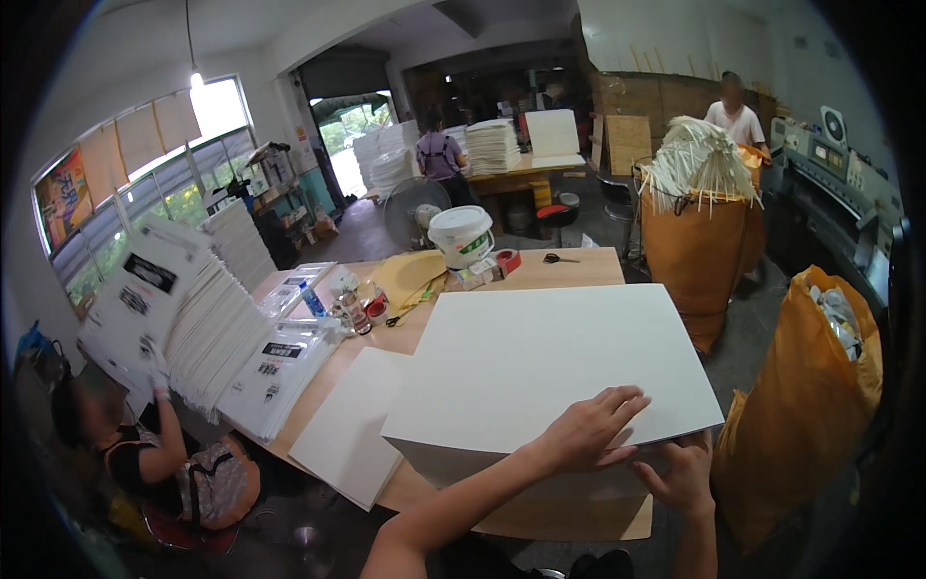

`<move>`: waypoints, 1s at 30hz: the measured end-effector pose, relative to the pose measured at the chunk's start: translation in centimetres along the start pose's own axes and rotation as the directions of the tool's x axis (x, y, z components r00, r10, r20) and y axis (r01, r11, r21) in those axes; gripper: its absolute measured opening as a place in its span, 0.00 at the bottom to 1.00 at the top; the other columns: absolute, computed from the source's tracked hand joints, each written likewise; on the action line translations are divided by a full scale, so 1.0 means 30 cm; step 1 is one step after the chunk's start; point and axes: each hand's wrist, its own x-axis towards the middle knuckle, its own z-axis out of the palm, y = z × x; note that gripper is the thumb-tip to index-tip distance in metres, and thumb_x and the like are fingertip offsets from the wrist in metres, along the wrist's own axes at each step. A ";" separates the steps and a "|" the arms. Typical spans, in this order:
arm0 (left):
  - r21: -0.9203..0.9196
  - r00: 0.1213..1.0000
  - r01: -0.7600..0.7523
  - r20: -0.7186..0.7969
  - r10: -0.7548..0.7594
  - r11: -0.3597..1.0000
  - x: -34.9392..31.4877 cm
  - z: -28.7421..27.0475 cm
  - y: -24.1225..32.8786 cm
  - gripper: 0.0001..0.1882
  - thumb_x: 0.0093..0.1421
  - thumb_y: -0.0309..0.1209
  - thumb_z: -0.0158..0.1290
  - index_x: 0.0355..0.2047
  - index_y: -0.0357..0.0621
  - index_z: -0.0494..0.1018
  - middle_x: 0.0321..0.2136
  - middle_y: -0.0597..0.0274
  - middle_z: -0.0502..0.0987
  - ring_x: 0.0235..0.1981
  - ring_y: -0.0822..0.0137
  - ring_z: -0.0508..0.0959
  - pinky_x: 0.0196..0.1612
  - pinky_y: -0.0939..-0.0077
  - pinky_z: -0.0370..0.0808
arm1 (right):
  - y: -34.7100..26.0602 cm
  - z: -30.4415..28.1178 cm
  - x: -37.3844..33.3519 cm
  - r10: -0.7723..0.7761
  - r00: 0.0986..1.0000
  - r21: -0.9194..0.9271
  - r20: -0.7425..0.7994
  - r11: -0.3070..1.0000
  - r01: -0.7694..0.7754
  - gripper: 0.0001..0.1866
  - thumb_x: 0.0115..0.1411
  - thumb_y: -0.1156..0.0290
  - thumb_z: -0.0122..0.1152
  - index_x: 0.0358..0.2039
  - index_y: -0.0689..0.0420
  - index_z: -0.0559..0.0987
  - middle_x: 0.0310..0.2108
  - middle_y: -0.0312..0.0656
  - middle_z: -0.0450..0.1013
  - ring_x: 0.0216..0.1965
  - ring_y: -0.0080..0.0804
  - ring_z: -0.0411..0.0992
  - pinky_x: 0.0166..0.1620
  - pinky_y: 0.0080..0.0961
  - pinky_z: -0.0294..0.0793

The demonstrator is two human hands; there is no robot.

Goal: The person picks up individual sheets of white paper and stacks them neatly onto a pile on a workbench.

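A tall stack of large white sheets point(550, 357) stands in front of me, its top sheet broad and flat. My left hand point(593, 425) lies over the top near the front right edge, palm down, fingers stretched out and nothing held. At the front right corner, my right hand point(680, 475) touches the edge of the stack. Its fingertips are partly hidden at the sheet edge, while the thumb stands apart below it. To the left of the stack, more white sheets point(352, 429) lie flat on the wooden table point(579, 270).
Beyond the stack are a white bucket point(460, 236), scissors point(559, 259), red tape point(507, 261) and a spray bottle point(312, 299). Printed bundles point(217, 328) lean at left beside a seated person point(154, 454). Orange sacks point(805, 405) stand on the right. Other people work farther back.
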 end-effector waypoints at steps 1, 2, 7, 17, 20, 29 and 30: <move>0.019 0.999 -0.020 0.038 0.019 1.000 0.011 -0.013 -0.006 0.31 0.60 0.37 0.66 0.60 0.40 0.70 0.59 0.48 0.74 0.55 0.47 0.79 0.53 0.56 0.82 | -0.006 -0.002 0.006 -0.021 0.999 -0.019 -0.044 1.000 0.020 0.24 0.56 0.49 0.72 0.45 0.55 0.88 0.47 0.50 0.81 0.55 0.54 0.74 0.64 0.52 0.61; 0.037 0.997 -0.028 0.072 0.025 0.999 0.012 -0.028 -0.006 0.28 0.61 0.38 0.66 0.57 0.40 0.72 0.57 0.48 0.76 0.54 0.47 0.79 0.53 0.56 0.81 | -0.014 -0.002 0.007 -0.048 0.996 -0.036 -0.074 0.998 0.045 0.23 0.56 0.49 0.71 0.44 0.54 0.88 0.44 0.51 0.82 0.52 0.54 0.75 0.62 0.51 0.63; 0.079 0.995 -0.010 0.103 0.002 0.997 0.030 0.005 -0.015 0.21 0.61 0.42 0.65 0.49 0.44 0.76 0.52 0.51 0.79 0.52 0.48 0.81 0.51 0.57 0.81 | -0.005 -0.022 -0.003 0.131 0.984 0.018 0.119 0.991 -0.134 0.28 0.61 0.44 0.69 0.47 0.57 0.86 0.48 0.51 0.81 0.57 0.53 0.75 0.68 0.51 0.61; 0.135 0.998 -0.013 0.063 0.004 0.991 0.077 -0.020 0.014 0.21 0.58 0.38 0.68 0.49 0.44 0.79 0.50 0.55 0.82 0.51 0.51 0.82 0.50 0.58 0.81 | 0.011 -0.003 -0.008 -0.012 0.997 -0.032 -0.076 0.999 0.010 0.26 0.65 0.46 0.64 0.48 0.56 0.83 0.49 0.43 0.81 0.55 0.43 0.76 0.72 0.52 0.58; 0.142 0.997 -0.006 0.079 -0.005 0.990 0.075 -0.023 0.016 0.21 0.59 0.38 0.68 0.49 0.44 0.79 0.49 0.55 0.83 0.50 0.51 0.82 0.53 0.57 0.80 | 0.058 0.006 -0.005 -0.032 0.992 0.086 -0.123 0.995 0.043 0.20 0.64 0.52 0.68 0.45 0.57 0.84 0.46 0.44 0.82 0.51 0.44 0.78 0.63 0.47 0.69; 0.124 0.998 -0.033 -0.053 0.040 0.992 0.081 0.010 0.006 0.22 0.63 0.30 0.61 0.58 0.44 0.76 0.47 0.54 0.84 0.50 0.51 0.84 0.71 0.42 0.66 | 0.178 -0.221 -0.019 0.493 0.843 -0.099 0.216 0.870 -0.483 0.24 0.72 0.48 0.60 0.32 0.60 0.79 0.29 0.53 0.80 0.33 0.53 0.81 0.39 0.46 0.79; 0.089 0.999 0.006 -0.039 -0.003 0.996 0.077 0.000 0.014 0.23 0.64 0.28 0.60 0.60 0.45 0.76 0.48 0.54 0.84 0.50 0.51 0.84 0.70 0.42 0.67 | 0.163 -0.240 0.012 0.461 0.858 -0.125 0.228 0.887 -0.444 0.26 0.72 0.47 0.58 0.31 0.60 0.78 0.28 0.54 0.79 0.32 0.54 0.80 0.38 0.46 0.79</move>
